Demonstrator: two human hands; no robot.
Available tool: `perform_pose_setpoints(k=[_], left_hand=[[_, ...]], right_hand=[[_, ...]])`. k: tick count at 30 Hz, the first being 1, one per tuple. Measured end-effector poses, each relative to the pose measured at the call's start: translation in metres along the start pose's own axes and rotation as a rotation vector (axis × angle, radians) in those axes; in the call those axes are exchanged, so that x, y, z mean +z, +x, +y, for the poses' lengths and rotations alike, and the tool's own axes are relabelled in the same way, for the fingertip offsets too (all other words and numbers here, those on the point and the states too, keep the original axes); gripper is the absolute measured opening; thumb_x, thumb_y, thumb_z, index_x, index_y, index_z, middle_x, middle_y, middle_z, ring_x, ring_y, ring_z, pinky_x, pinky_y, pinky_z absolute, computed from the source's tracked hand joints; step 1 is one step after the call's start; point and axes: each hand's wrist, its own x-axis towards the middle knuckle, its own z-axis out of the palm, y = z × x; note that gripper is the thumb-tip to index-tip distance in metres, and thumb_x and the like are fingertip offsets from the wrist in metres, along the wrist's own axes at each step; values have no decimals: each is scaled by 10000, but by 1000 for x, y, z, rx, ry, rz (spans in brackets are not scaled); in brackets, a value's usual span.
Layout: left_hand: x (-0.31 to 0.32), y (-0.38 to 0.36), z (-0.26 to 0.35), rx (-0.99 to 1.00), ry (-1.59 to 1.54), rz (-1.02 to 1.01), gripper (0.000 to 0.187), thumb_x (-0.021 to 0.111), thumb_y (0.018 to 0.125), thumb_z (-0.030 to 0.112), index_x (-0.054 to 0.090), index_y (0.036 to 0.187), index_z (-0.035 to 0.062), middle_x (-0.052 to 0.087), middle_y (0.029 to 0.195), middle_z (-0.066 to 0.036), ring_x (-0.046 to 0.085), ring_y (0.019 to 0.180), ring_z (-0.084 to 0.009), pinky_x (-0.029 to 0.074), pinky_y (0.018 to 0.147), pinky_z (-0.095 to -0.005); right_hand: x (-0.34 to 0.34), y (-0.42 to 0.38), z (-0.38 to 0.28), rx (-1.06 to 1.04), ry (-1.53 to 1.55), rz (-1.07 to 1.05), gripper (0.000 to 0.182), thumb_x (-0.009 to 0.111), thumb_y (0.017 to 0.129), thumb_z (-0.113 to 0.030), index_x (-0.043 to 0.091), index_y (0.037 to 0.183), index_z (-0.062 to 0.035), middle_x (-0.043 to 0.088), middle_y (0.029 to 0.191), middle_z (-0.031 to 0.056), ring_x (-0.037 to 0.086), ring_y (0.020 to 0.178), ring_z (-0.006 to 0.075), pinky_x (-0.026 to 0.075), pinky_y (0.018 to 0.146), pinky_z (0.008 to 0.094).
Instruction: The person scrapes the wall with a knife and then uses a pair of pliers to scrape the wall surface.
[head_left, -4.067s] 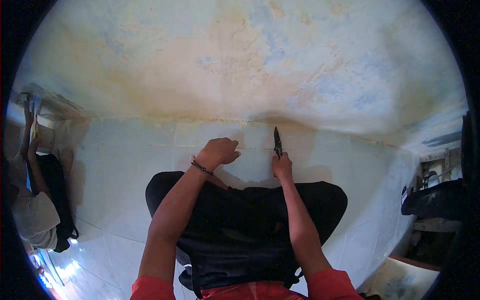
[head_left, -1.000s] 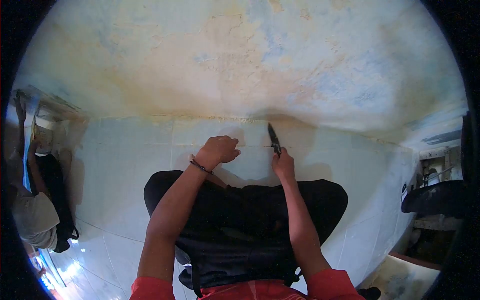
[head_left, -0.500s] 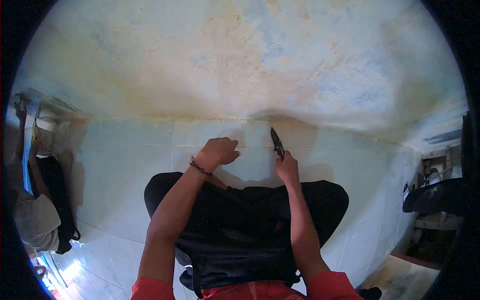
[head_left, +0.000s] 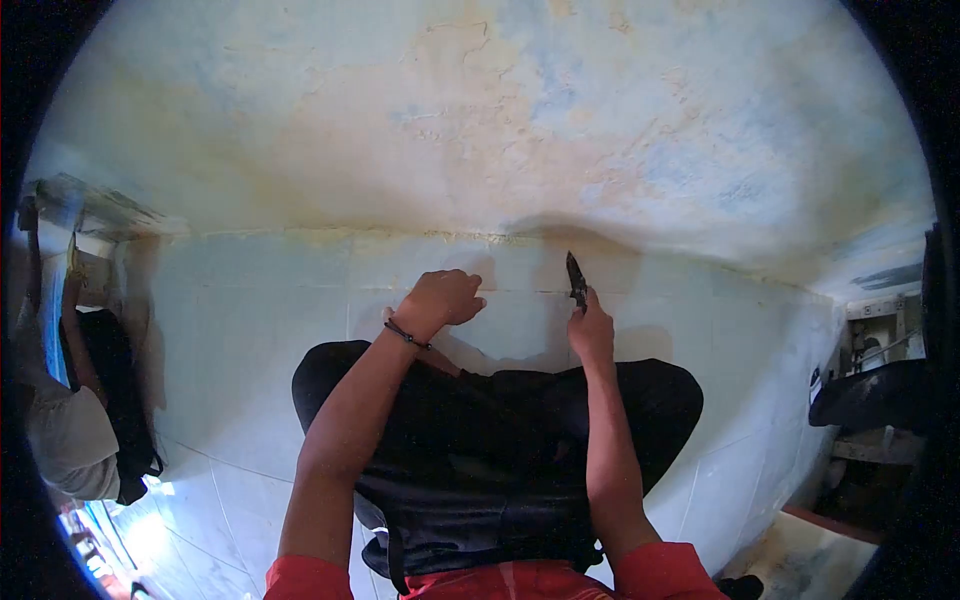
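My right hand is closed around the handle of a dark folding knife. Its blade stands out past my fingers, tip toward the seam where the floor meets the wall. To the left, my left hand hovers over the pale floor tiles with its fingers curled in and its back to me; nothing sticks out of it. A dark beaded bracelet circles that wrist. Both forearms reach out over my black-clad crossed legs.
The wall ahead has peeling, stained plaster. At far left another person in dark trousers sits with an arm raised. A black object and cluttered shelving stand at the right. Pale tiles cover the floor.
My right hand has moved a little to the right with the knife, which stays in its grip. The left hand stays nearly where it was, fingers still curled.
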Motion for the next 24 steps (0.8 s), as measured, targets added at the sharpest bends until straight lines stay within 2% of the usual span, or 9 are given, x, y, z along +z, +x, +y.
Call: perform_pose_setpoints(k=[2, 4, 5, 6, 8, 12, 15, 17, 24], left_hand=[[1, 3, 1, 5, 1, 10, 430, 470, 913, 385, 541, 1181, 58, 613, 1070, -171, 567, 1049, -337, 453, 905, -440], [1, 4, 2, 14, -6, -7, 426, 468, 913, 384, 538, 1178, 58, 612, 1075, -171, 566, 1049, -335, 454, 904, -437], [0, 5, 2, 18, -5, -7, 426, 468, 913, 384, 538, 1178, 58, 612, 1075, -171, 566, 1049, -335, 454, 904, -437], [1, 5, 2, 19, -11, -11, 429, 466, 913, 384, 535, 1182, 58, 610, 1081, -171, 564, 1054, -333, 454, 906, -437], [3, 3, -1, 13, -13, -19, 432, 464, 914, 385, 532, 1187, 58, 609, 1086, -170, 563, 1058, -332, 453, 908, -436], [2, 3, -2, 12, -6, 5, 437, 465, 913, 389, 535, 1185, 55, 607, 1097, -173, 564, 1058, -332, 454, 907, -438], [4, 7, 0, 22, -1, 9, 437, 469, 911, 393, 539, 1176, 53, 608, 1091, -174, 569, 1049, -333, 461, 897, -440], [4, 7, 0, 19, 4, 1, 437, 471, 910, 395, 540, 1172, 53, 610, 1084, -174, 572, 1042, -333, 466, 889, -441], [5, 4, -2, 40, 2, 53, 420, 478, 908, 389, 552, 1142, 48, 617, 1043, -181, 588, 1000, -340, 478, 858, -450]], right_hand=[[-5, -1, -3, 79, 5, -15, 508, 509, 856, -168, 415, 1332, -20, 615, 1000, 291, 592, 947, 441, 468, 863, 463], [2, -6, -5, 19, -48, -69, 505, 510, 854, -163, 417, 1329, -18, 612, 990, 301, 596, 937, 440, 465, 863, 465], [12, -5, 7, -105, 30, -23, 494, 509, 855, -157, 424, 1321, -17, 611, 970, 308, 594, 928, 446, 471, 842, 481], [8, -6, 4, -103, 32, -23, 494, 509, 855, -157, 424, 1321, -17, 611, 970, 308, 594, 928, 446, 471, 842, 481], [0, -9, -1, -33, 49, -84, 479, 513, 856, -159, 439, 1306, -12, 612, 972, 302, 591, 925, 452, 473, 834, 489], [-17, -9, -8, 119, -38, -72, 480, 514, 858, -163, 438, 1310, -22, 612, 999, 293, 585, 941, 453, 466, 854, 487], [1, -10, 5, 15, -64, -85, 493, 510, 865, -170, 418, 1329, -30, 615, 1003, 290, 587, 949, 449, 464, 863, 485], [11, -13, 11, -220, -25, -69, 502, 502, 864, -156, 399, 1337, -22, 623, 952, 290, 597, 918, 448, 479, 823, 497], [-10, -13, 7, -31, -127, -81, 530, 506, 858, -141, 354, 1338, 25, 622, 881, 299, 626, 847, 431, 506, 753, 506]])
